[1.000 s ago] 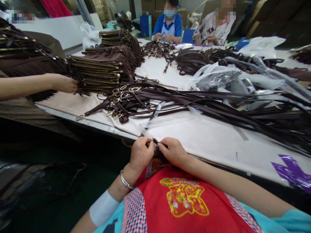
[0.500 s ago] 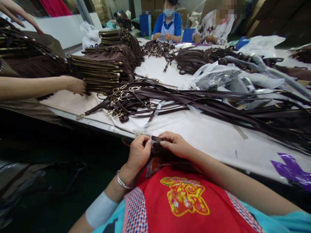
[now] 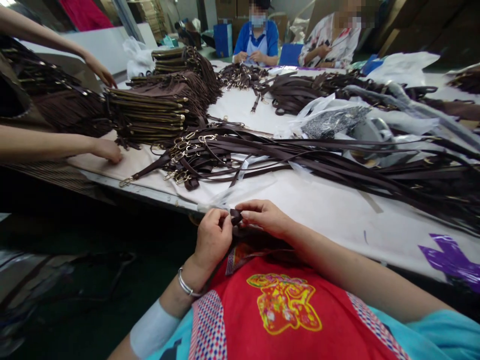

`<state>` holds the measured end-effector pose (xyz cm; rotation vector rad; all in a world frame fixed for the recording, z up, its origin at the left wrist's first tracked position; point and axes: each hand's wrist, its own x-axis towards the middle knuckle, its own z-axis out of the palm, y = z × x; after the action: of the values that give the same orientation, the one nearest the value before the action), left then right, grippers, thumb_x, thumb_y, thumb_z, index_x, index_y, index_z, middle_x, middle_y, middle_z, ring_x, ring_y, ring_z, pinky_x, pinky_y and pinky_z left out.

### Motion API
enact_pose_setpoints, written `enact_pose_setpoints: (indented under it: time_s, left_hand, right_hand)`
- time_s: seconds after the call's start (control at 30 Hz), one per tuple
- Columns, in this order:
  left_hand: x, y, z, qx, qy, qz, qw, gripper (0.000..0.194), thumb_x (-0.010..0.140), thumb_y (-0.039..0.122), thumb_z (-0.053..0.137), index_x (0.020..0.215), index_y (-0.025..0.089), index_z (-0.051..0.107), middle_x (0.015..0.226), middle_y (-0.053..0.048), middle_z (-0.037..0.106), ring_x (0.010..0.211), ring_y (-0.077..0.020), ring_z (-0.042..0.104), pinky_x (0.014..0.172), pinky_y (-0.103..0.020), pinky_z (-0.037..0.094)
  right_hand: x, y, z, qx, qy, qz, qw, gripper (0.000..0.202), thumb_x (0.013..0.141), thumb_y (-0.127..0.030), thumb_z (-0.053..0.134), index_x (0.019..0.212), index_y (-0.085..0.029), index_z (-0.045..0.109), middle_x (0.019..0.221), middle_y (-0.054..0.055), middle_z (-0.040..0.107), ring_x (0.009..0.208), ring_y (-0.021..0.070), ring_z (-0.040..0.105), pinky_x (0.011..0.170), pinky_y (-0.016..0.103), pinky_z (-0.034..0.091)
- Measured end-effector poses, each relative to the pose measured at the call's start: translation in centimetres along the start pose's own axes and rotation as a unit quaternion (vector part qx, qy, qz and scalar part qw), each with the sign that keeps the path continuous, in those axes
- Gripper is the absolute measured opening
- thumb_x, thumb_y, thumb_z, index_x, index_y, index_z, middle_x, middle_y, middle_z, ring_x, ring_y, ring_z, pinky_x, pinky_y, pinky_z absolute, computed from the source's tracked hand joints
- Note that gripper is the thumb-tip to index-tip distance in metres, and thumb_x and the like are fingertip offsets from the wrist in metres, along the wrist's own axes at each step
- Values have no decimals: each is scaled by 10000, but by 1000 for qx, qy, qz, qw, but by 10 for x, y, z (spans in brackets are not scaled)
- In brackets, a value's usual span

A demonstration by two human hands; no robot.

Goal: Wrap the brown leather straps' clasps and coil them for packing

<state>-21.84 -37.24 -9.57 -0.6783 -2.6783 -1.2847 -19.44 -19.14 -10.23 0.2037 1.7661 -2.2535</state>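
At the table's front edge, my left hand (image 3: 214,234) and my right hand (image 3: 265,216) pinch a dark brown strap (image 3: 236,216) between them. The strap looks bent where the fingers meet, and its lower part is lost in shadow above the red apron (image 3: 243,305). Thin clear plastic (image 3: 215,204) lies just beyond my left fingers. Past my hands, a pile of long brown straps (image 3: 285,150) stretches to the right. Gold clasps (image 3: 183,150) gather at its left end.
Stacked brown fringed pieces (image 3: 150,112) stand at the back left. A co-worker's arms (image 3: 56,142) reach in there. Two people sit across the table (image 3: 300,200). Plastic-wrapped items (image 3: 337,120) and purple plastic (image 3: 450,257) lie to the right.
The strap between my fingers has turned from lying flat to a bent fold, my right hand shifting slightly left. The co-worker's near hand has drawn back from the stack; the far hand has come forward.
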Motion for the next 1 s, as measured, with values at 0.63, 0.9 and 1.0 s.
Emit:
enact_pose_setpoints:
  time_s: [0.63, 0.9, 1.0]
  left_hand:
    - [-4, 6, -5, 42, -4, 33, 999, 115, 898, 170, 513, 802, 188, 574, 814, -54, 597, 801, -207, 582, 746, -324, 461]
    - [-10, 17, 0, 51, -74, 99, 991, 143, 935, 143, 458, 830, 183, 545, 859, -66, 570, 822, -209, 555, 747, -336, 461]
    - [-7, 13, -1, 8, -55, 78, 995, 118, 929, 151, 498, 832, 183, 557, 841, -47, 584, 817, -192, 571, 756, -322, 466]
  right_hand:
    - [-3, 6, 4, -115, 32, -36, 992, 180, 694, -316, 742, 723, -142, 705, 683, -5, 643, 634, 124, 559, 614, 250, 434]
    - [-1, 1, 18, -408, 128, -118, 896, 141, 755, -132, 587, 680, -146, 706, 714, 29, 651, 699, 145, 573, 681, 263, 432]
    - [-3, 6, 15, -280, 98, -75, 952, 194, 805, -197, 562, 861, -144, 740, 715, 15, 686, 675, 146, 599, 686, 268, 468]
